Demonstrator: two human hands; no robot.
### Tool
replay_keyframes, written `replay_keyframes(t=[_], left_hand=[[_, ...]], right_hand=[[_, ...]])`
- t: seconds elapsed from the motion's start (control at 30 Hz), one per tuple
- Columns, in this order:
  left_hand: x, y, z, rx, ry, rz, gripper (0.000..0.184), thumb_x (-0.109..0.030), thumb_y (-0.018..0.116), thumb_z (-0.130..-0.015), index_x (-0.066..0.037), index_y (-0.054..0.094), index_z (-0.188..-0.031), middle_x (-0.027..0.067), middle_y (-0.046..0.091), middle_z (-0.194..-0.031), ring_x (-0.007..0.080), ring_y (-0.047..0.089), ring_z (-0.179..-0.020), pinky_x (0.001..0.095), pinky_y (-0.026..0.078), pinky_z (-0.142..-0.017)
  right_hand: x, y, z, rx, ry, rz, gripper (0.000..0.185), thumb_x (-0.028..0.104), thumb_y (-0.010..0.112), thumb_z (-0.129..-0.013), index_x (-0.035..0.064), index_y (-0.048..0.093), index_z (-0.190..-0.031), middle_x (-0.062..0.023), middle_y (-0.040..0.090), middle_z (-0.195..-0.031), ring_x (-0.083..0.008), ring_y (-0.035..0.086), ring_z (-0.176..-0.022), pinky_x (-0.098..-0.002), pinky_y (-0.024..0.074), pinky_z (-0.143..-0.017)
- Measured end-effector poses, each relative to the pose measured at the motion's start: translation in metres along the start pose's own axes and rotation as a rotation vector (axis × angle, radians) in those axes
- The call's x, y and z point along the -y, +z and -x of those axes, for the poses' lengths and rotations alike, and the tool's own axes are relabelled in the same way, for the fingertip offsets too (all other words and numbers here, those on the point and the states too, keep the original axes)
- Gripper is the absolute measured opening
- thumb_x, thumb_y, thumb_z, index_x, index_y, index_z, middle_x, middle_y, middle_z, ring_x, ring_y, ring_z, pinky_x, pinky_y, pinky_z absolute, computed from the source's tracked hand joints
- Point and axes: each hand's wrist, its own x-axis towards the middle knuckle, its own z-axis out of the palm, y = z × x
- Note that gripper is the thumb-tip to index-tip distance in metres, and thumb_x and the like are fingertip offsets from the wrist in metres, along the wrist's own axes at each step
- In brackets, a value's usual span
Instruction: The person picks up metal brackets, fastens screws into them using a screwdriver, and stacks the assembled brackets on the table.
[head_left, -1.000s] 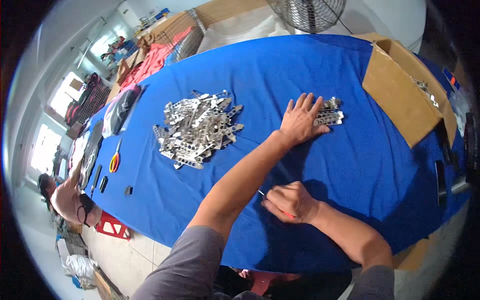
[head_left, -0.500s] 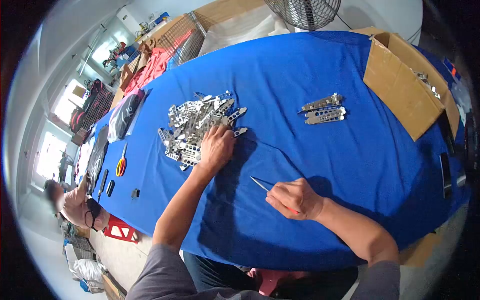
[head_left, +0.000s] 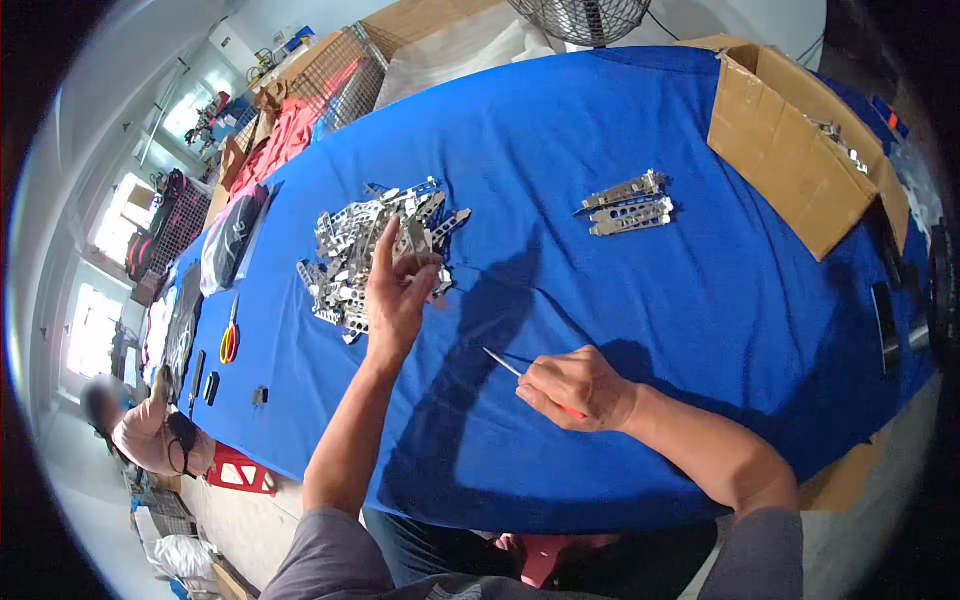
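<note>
My left hand (head_left: pixel 393 300) is raised over the near right side of a pile of perforated silver metal brackets (head_left: pixel 345 235). Its index finger points away from me, and a blurred grey bracket (head_left: pixel 411 240) appears held between the fingers and thumb. Closed in a fist, my right hand (head_left: pixel 578 388) grips a thin pointed tool (head_left: pixel 502 361); its slim metal shaft points up and left, and a bit of red handle shows below the fist. Several more brackets (head_left: pixel 630 217) lie side by side to the right, apart from the pile.
An open cardboard box (head_left: pixel 790 160) with metal parts stands at the far right. Scissors (head_left: pixel 230 335), dark slim items (head_left: pixel 211 388) and a small black block (head_left: pixel 260 396) lie left on the blue cloth (head_left: pixel 560 130). A fan (head_left: pixel 585 15) stands behind; another person (head_left: pixel 150 430) is at left.
My left hand has lifted off the pile and turned, with its index finger now extended and a grey bracket apparently in it. My right hand keeps the tool in nearly the same pose.
</note>
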Motion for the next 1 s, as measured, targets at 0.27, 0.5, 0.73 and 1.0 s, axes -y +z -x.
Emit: replay_keyframes(t=[0.27,0.5,0.73,1.0], left_hand=[[0.034,0.028,0.023,-0.112,-0.243,0.438,0.048,-0.003,0.066,-0.103,-0.01,0.046,-0.146,0.0103,0.07,-0.111,0.022,0.071,-0.1,0.0383,0.062,-0.086],[0.053,-0.004,0.042,-0.032,-0.121,-0.019,0.016,-0.012,0.069,-0.105,0.0,0.068,-0.116,0.0025,0.073,-0.094,0.0078,0.064,-0.082,0.024,0.053,-0.076],[0.036,-0.016,0.063,0.192,-0.004,-0.465,0.029,-0.008,0.073,-0.099,-0.002,0.069,-0.128,0.0143,0.072,-0.082,0.0151,0.064,-0.064,0.031,0.053,-0.061],[0.035,-0.018,0.071,0.242,0.147,-0.422,0.026,-0.004,0.064,-0.103,-0.001,0.072,-0.127,0.0127,0.069,-0.079,0.0197,0.066,-0.067,0.0349,0.055,-0.066]], right_hand=[[0.0,0.0,-0.001,-0.004,0.019,-0.047,0.02,0.015,0.071,-0.098,0.005,0.061,-0.084,-0.0094,0.061,-0.07,-0.0282,0.068,-0.059,-0.0411,0.0539,-0.053],[-0.001,-0.001,-0.002,-0.006,0.007,-0.043,0.019,0.013,0.072,-0.097,0.0043,0.061,-0.085,-0.0093,0.063,-0.071,-0.0274,0.069,-0.059,-0.0401,0.0542,-0.053],[-0.002,-0.005,-0.005,0.059,0.051,-0.069,0.007,0.002,0.071,-0.092,-0.0008,0.066,-0.09,-0.0132,0.071,-0.078,-0.0281,0.073,-0.064,-0.0369,0.0577,-0.056],[-0.003,-0.009,0.001,-0.089,0.253,-0.179,0.018,0.008,0.057,-0.106,-0.0049,0.066,-0.096,-0.0168,0.074,-0.087,-0.0251,0.076,-0.073,-0.0349,0.0622,-0.065]])
